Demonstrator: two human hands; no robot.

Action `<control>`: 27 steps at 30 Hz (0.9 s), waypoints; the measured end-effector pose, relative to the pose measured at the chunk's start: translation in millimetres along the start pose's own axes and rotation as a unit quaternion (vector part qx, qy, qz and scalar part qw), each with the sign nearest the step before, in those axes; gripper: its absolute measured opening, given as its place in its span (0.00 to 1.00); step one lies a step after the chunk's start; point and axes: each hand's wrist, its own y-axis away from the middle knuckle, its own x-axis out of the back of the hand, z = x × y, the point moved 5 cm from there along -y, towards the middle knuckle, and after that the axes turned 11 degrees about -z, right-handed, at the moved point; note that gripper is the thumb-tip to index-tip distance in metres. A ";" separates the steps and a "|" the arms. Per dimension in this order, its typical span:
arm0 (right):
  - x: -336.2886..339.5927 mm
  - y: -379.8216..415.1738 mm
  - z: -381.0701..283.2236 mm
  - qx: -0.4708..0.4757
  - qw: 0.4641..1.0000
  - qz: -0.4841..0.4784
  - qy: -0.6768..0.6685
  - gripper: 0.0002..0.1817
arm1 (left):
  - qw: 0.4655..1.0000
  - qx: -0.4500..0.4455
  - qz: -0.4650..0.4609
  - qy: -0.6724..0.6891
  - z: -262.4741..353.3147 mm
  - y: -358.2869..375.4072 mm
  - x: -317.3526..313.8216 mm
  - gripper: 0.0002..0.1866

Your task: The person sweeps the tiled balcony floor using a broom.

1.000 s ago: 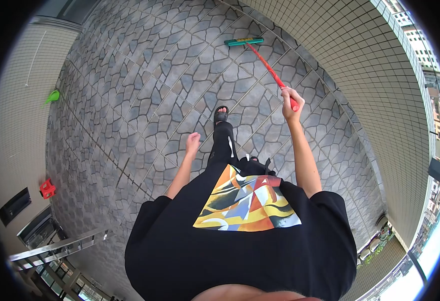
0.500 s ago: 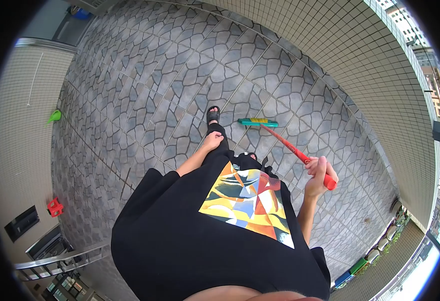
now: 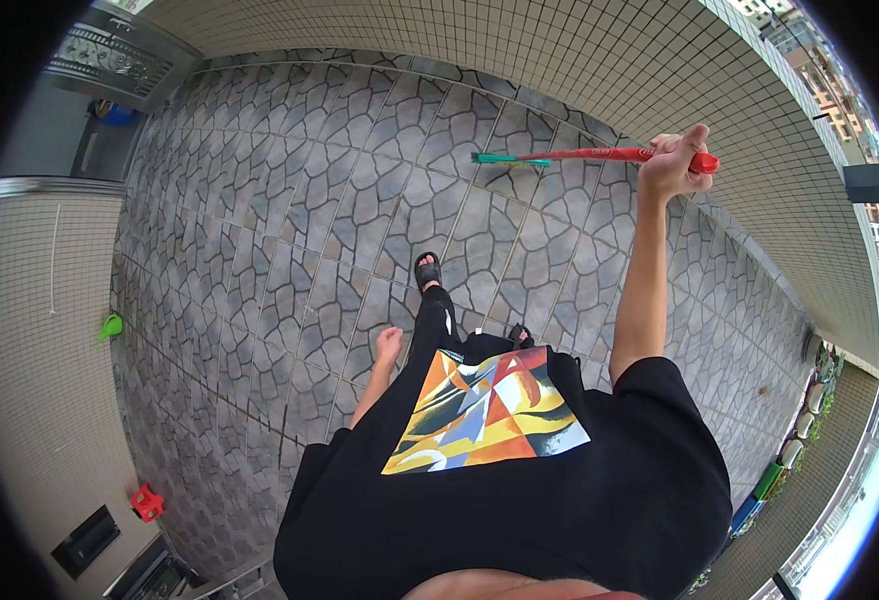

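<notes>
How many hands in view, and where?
2. The right hand grips the red handle near its end; the left hand is low beside the left leg, with nothing visible in it. No other hand shows.

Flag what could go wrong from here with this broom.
1. The right hand alone grips the broom near the end of its red handle, so it might twist or slip; the left hand is off it.
2. The tiled wall shows behind the right hand; the gap is unclear, but a wide swing could perhaps knock against it.
3. The open-toed sandals give little cover, so the green broom head might hurt if pulled in close.
</notes>
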 end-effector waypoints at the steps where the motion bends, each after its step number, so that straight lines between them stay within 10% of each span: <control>1: -7.8 1.9 17.5 0.012 1.000 0.001 -0.010 0.32 | 1.000 0.006 0.018 -0.008 -6.1 9.3 7.1 0.21; 7: -26.0 50.0 170.4 -0.164 0.964 -0.155 0.143 0.27 | 0.998 0.040 0.036 0.029 -50.4 31.8 36.8 0.19; 13: -7.2 102.0 177.0 -0.194 0.940 -0.218 0.175 0.26 | 0.997 0.028 0.004 0.067 -17.7 24.3 26.7 0.17; 27: 182.8 196.0 -122.2 -0.352 0.892 -0.209 0.195 0.22 | 0.870 -0.207 -0.141 -0.424 173.6 -11.5 -145.3 0.25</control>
